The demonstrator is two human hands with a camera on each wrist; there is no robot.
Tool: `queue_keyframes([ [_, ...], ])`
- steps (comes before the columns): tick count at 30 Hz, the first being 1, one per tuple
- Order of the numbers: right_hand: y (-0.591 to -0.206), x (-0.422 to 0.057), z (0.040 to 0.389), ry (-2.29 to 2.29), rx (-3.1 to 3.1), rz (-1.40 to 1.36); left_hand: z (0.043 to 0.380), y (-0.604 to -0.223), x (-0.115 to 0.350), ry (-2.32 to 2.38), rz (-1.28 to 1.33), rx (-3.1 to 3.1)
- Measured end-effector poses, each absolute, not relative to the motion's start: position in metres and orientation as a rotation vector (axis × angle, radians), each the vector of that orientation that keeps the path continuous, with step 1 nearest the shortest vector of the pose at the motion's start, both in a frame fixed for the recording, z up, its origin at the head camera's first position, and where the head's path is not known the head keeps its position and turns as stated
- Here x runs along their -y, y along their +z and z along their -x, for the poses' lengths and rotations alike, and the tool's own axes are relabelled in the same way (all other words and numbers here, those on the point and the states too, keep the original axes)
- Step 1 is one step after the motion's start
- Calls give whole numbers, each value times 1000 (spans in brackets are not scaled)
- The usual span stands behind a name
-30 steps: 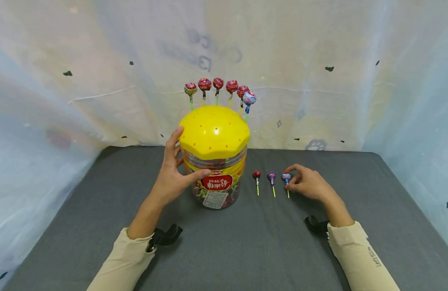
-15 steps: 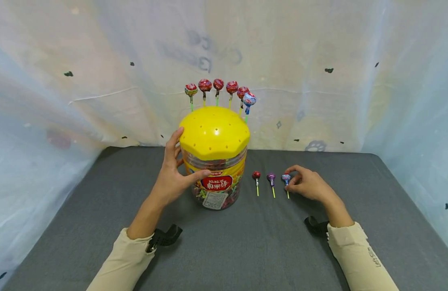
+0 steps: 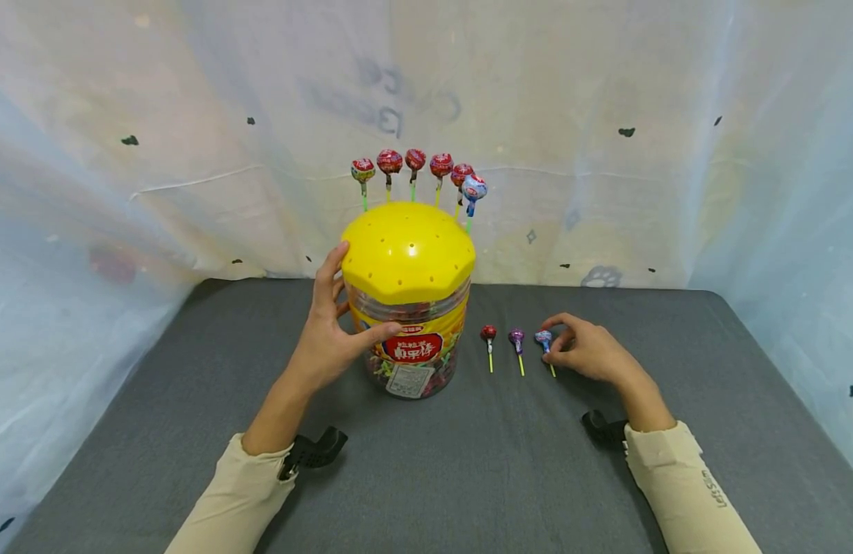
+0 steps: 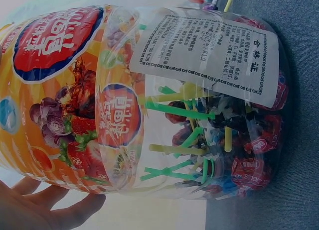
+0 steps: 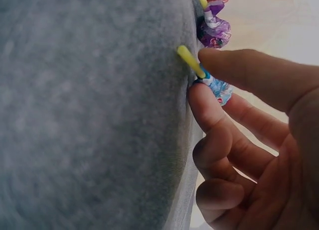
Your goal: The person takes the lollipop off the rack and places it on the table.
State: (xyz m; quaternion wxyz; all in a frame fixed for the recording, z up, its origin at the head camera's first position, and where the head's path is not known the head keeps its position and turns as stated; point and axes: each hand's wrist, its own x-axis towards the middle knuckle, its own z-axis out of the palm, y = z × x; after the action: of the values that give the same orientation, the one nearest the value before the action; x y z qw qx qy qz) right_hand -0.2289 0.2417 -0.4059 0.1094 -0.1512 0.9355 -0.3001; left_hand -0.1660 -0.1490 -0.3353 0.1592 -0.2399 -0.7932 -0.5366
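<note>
My left hand (image 3: 325, 342) grips a clear plastic lollipop jar (image 3: 431, 365), thumb across the front label and fingers round its left side. The jar stands upright under a yellow lid (image 3: 408, 254) with small holes. Several wrapped lollipops (image 3: 441, 164) stick up along the lid's back edge. To the right, my right hand (image 3: 588, 350) pinches a blue lollipop (image 3: 543, 337) by its stick, just below the wrapper, at the table surface. In the right wrist view, its yellow stick (image 5: 190, 60) pokes out between thumb and fingers.
A purple lollipop (image 3: 516, 338) and a red lollipop (image 3: 489, 333) lie on the grey table (image 3: 461, 469) between the jar and my right hand. More lollipops (image 4: 251, 172) show through the jar wall. A pale sheet (image 3: 537, 92) hangs behind the table.
The blue lollipop has turned slightly in my right hand: its head has shifted a little left and its stick end right. My left hand and the jar stay in place.
</note>
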Motion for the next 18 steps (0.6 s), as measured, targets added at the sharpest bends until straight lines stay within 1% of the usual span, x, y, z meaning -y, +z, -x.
queue_keyframes([
  [18,-405,-240,227,-825,-2767,446,165,-334,149,-1535,671,2275],
])
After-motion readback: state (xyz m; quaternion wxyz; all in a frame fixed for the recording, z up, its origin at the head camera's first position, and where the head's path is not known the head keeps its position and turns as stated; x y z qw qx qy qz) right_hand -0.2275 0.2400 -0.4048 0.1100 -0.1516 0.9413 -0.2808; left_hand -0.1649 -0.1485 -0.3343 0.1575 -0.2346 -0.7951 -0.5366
